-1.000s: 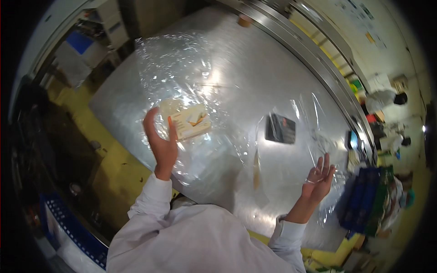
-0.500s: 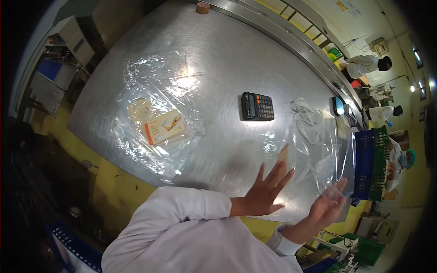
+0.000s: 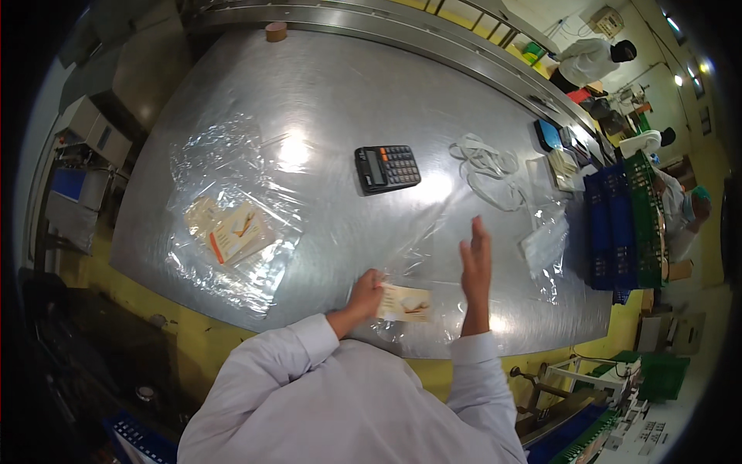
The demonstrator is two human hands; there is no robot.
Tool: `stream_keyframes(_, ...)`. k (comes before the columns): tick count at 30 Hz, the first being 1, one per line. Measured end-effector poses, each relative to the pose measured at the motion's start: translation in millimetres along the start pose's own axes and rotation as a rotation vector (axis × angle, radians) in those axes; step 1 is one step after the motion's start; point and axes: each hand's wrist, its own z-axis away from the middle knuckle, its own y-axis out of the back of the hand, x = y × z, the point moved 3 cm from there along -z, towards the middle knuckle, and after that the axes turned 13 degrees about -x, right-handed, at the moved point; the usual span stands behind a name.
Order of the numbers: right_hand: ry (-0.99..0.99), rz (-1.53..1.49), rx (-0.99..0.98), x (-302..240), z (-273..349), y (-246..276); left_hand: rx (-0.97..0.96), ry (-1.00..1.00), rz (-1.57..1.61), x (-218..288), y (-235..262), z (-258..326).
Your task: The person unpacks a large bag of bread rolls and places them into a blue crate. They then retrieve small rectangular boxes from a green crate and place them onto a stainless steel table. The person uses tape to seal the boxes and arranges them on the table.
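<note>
My left hand (image 3: pixel 366 295) is closed in a pinch on the left end of a yellowish printed card (image 3: pixel 406 303) near the table's front edge. Clear plastic film (image 3: pixel 413 259) lies around and beyond the card; whether the card is inside it I cannot tell. To the card's right, my right hand (image 3: pixel 478 267) is raised edge-on, fingers stretched out, apparently holding nothing. At the left lies a loose pile of clear plastic bags (image 3: pixel 212 151) with similar printed cards (image 3: pixel 238 232) on or in it.
A black calculator (image 3: pixel 389 168) sits mid-table, with a white looped strap (image 3: pixel 487 166) to its right. More clear bags (image 3: pixel 545 241) lie by the blue crate (image 3: pixel 607 228) and green crate (image 3: pixel 649 220). A tape roll (image 3: pixel 276 32) stands at the far edge. Co-workers (image 3: pixel 591 62) are beyond.
My left hand has gone from spread fingers over the card to pinching its left end. My right hand has left the clear plastic at the right and come nearer the card. The view has shifted.
</note>
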Motion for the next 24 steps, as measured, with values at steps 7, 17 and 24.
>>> stream_keyframes(7,-0.272,0.296,-0.03,85,135,-38,-0.055,0.209,-0.519,65,6,57)
stream_keyframes(17,-0.317,0.353,-0.139,175,136,62,-0.116,0.033,-0.888,54,-52,44)
stream_keyframes(24,-0.178,0.207,0.098,156,127,73,0.16,0.005,-0.875,45,-33,64)
